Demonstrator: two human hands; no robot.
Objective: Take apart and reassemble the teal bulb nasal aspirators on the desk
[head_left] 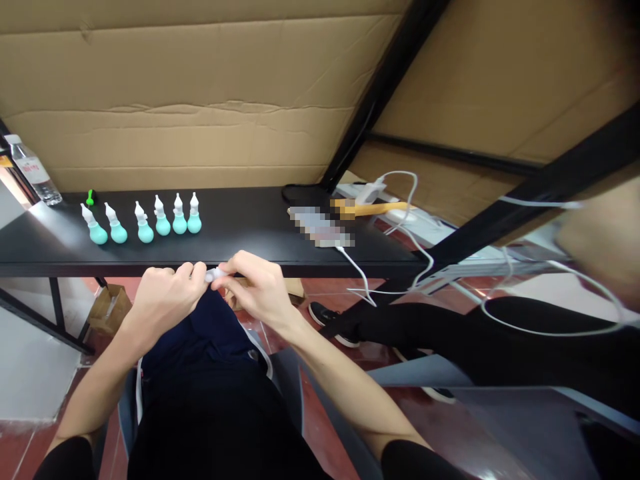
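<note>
Close to the table's front edge, my left hand (173,293) is closed in a fist round one end of a nasal aspirator. Its white nozzle (214,273) sticks out between my hands; whatever lies inside the left fist is hidden. With thumb and forefinger, my right hand (257,283) pinches the other end of the nozzle. Beyond my hands, several nasal aspirators with teal bulbs (145,232) and white tips stand in a row on the black table (240,227), most of them leaning a little.
A water bottle (35,170) and a small green item (91,197) are at the left. On the right lie a blurred-out phone-like object (320,227), white cables (360,270) and a yellow strip (385,209). Another person's black-clad leg (410,327) extends beside me. Cardboard (190,87) backs the table.
</note>
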